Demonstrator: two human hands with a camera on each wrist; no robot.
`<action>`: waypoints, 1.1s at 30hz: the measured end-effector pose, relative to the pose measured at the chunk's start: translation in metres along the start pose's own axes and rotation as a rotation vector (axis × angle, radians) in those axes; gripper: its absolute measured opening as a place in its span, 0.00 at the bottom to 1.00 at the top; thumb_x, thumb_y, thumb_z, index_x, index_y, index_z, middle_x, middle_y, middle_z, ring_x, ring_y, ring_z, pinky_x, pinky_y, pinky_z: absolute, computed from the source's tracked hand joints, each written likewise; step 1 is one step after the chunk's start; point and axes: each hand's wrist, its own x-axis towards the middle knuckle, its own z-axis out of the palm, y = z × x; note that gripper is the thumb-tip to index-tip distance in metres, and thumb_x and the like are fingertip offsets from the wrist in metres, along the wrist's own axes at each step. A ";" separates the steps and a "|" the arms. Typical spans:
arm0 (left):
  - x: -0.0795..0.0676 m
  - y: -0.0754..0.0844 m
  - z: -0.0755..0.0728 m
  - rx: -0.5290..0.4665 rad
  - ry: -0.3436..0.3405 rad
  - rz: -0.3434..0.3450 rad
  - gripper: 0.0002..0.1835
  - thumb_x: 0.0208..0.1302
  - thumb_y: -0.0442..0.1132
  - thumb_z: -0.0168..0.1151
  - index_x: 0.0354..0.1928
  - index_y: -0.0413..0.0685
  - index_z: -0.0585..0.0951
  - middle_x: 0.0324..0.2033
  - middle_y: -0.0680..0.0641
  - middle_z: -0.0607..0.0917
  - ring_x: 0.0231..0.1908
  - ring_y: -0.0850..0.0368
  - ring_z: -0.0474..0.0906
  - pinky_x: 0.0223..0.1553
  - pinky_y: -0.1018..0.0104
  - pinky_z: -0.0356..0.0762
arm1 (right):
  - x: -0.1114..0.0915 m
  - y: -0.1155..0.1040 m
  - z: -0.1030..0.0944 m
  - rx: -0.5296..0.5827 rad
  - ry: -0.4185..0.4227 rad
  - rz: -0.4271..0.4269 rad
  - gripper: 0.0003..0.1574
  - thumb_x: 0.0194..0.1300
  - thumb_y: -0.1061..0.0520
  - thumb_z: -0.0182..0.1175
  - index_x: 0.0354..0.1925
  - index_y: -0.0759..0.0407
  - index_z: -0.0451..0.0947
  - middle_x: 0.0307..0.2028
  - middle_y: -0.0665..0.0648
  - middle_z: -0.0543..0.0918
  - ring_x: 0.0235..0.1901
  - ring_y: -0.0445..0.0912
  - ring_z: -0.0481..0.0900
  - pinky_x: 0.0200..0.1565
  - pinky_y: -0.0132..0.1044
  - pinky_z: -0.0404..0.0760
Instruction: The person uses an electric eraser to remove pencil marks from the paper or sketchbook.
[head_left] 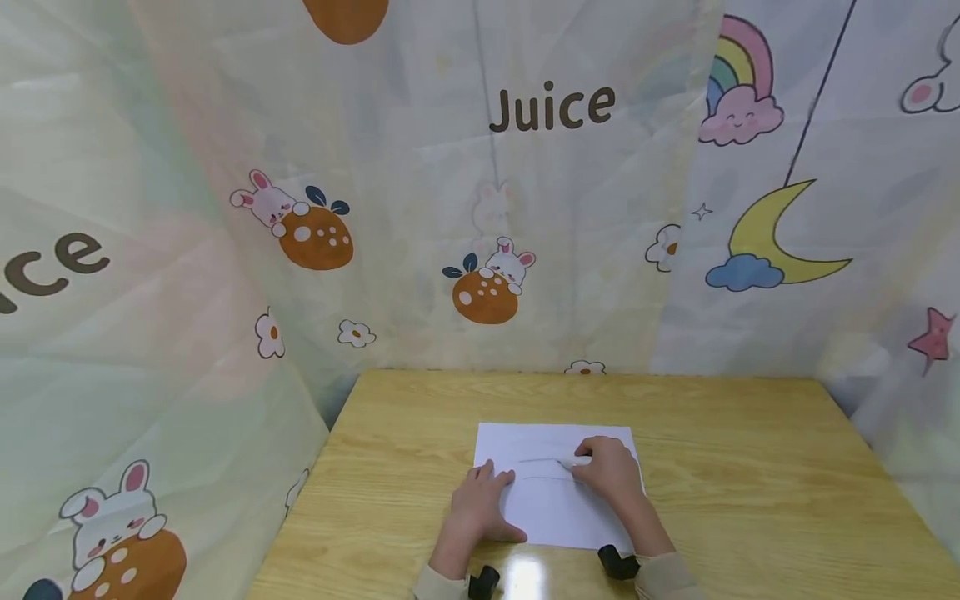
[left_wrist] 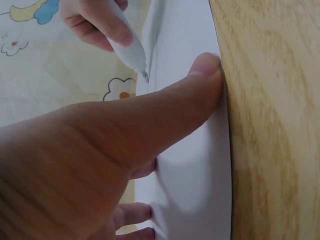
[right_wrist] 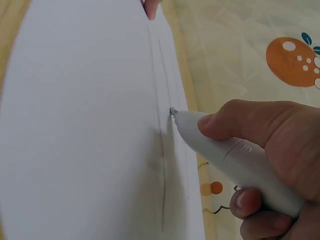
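Observation:
A white sheet of paper (head_left: 558, 521) lies on the wooden table and carries two thin dark lines running side to side. My right hand (head_left: 611, 471) grips a thick white pen (right_wrist: 225, 155) with a narrow metal tip, thumb along its barrel. In the right wrist view the tip meets the paper at one end of the shorter line (right_wrist: 163, 57), beside the longer line (right_wrist: 161, 130). Spread over the paper's left side, my left hand (head_left: 482, 504) presses it flat. Its thumb (left_wrist: 200, 75) lies at the near edge, and its other fingertips (left_wrist: 145, 212) touch the sheet farther in.
The wooden table (head_left: 375, 500) extends around the paper on all sides. Printed fabric curtains (head_left: 420, 183) with rabbits, a moon and lettering hang behind and to the left. Each wrist wears a black mount, such as the right one (head_left: 618, 563).

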 end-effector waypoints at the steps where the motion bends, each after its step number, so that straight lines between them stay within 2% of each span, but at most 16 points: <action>1: 0.000 0.000 0.001 0.002 0.000 -0.001 0.53 0.29 0.69 0.78 0.64 0.57 0.75 0.66 0.37 0.68 0.62 0.40 0.65 0.44 0.42 0.77 | -0.001 0.001 0.000 0.004 0.001 0.006 0.10 0.45 0.57 0.73 0.30 0.56 0.85 0.30 0.52 0.85 0.30 0.47 0.81 0.30 0.44 0.79; 6: 0.001 0.000 0.002 0.011 0.002 -0.009 0.54 0.29 0.70 0.77 0.64 0.57 0.75 0.66 0.38 0.68 0.62 0.40 0.65 0.45 0.42 0.77 | -0.002 0.000 0.002 0.042 0.023 0.001 0.10 0.46 0.57 0.71 0.31 0.57 0.85 0.31 0.52 0.85 0.30 0.47 0.81 0.29 0.43 0.79; 13: 0.003 0.000 0.004 0.001 0.001 -0.004 0.54 0.28 0.70 0.77 0.64 0.56 0.75 0.65 0.37 0.68 0.62 0.40 0.66 0.44 0.43 0.77 | -0.004 0.001 0.001 0.020 0.030 0.030 0.10 0.45 0.58 0.72 0.30 0.57 0.85 0.30 0.52 0.85 0.31 0.48 0.81 0.30 0.45 0.79; 28: 0.005 -0.003 -0.001 0.031 0.023 -0.008 0.53 0.27 0.71 0.77 0.60 0.53 0.76 0.65 0.39 0.69 0.62 0.42 0.66 0.46 0.47 0.78 | 0.001 -0.008 0.000 0.062 0.048 0.002 0.10 0.46 0.58 0.71 0.32 0.57 0.86 0.31 0.53 0.86 0.32 0.49 0.81 0.30 0.44 0.79; 33: 0.004 -0.004 0.004 0.013 0.010 -0.009 0.53 0.28 0.71 0.77 0.60 0.53 0.76 0.65 0.39 0.69 0.63 0.42 0.65 0.47 0.46 0.77 | -0.003 -0.004 0.005 0.056 0.035 0.037 0.10 0.45 0.57 0.72 0.30 0.56 0.86 0.30 0.51 0.85 0.31 0.47 0.81 0.30 0.43 0.78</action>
